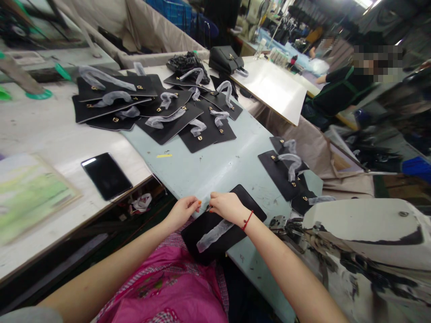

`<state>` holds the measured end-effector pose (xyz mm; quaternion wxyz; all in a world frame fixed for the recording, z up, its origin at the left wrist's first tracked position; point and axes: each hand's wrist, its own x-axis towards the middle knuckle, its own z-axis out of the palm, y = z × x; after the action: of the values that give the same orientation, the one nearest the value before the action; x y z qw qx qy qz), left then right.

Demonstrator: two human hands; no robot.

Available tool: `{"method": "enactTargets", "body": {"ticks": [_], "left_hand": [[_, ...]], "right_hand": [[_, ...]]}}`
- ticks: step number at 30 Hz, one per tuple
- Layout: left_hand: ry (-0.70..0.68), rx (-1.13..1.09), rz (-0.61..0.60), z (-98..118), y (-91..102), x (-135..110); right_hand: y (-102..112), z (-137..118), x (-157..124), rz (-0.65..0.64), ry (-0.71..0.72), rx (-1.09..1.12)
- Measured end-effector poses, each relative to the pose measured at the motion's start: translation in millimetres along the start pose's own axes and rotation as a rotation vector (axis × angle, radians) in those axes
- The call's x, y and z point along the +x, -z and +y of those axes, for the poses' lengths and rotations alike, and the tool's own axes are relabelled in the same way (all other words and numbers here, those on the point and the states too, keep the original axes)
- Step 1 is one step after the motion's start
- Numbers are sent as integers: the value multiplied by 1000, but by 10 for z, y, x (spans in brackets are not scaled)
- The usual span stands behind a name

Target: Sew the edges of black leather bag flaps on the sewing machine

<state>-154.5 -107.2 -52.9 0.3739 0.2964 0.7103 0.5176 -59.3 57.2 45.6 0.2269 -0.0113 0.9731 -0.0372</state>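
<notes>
A black bag panel (245,202) lies at the table's near edge, partly over the pink apron. Its handle, wrapped in clear plastic (214,236), runs across it and passes under my right wrist. Just off the panel's far left edge, my left hand (184,211) is closed in a pinch; what is between its fingertips is too small to name. My right hand (226,205) is above the panel with curled, closed fingers. A small dark bit shows at its fingertips, too unclear to name. The two hands are close together but apart.
Several black panels with wrapped handles (168,119) lie heaped at the table's far end, more at the right (279,172). A sewing machine (363,224) stands right. A tablet or phone (107,176) lies left. A black bag (225,59) and a co-worker (346,89) are beyond.
</notes>
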Motion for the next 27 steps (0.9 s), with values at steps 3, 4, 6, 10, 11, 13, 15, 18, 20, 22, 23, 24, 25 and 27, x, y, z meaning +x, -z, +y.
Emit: {"method": "enactTargets", "body": {"ticks": [3, 4, 6, 10, 11, 13, 15, 18, 20, 22, 23, 24, 25, 27], "left_hand": [[-1, -1, 1, 19, 4, 2], [-1, 0, 0, 23, 6, 3], [0, -1, -3, 23, 9, 7], [6, -7, -3, 8, 7, 16], [8, -8, -2, 5, 6, 18], [9, -9, 0, 4, 4, 24], [9, -13, 1, 3, 3, 32], [12, -21, -1, -3, 2, 46], [14, -27, -6, -10, 1, 54], [14, -30, -16, -14, 0, 59], [14, -30, -23, -13, 0, 60], [13, -27, -33, -9, -1, 62], [12, -22, -45, 0, 0, 65], [5, -11, -81, 34, 9, 83]], "right_hand": [[-5, -4, -4, -1, -5, 6], [-7, -5, -5, -1, -8, 8], [-13, -4, -6, 1, -12, 12], [-6, 16, -16, 6, -37, 21], [9, 25, -28, 12, -52, 22], [62, 37, -78, 51, -87, 52], [143, 17, -168, 114, -113, 132], [272, -130, -355, 128, -74, 290], [318, -297, -473, 60, -7, 339], [318, -469, -556, -28, 47, 306], [306, -539, -584, -66, 64, 268], [293, -592, -607, -93, 74, 227], [286, -626, -629, -105, 81, 190], [302, -645, -692, -79, 83, 151]]}}
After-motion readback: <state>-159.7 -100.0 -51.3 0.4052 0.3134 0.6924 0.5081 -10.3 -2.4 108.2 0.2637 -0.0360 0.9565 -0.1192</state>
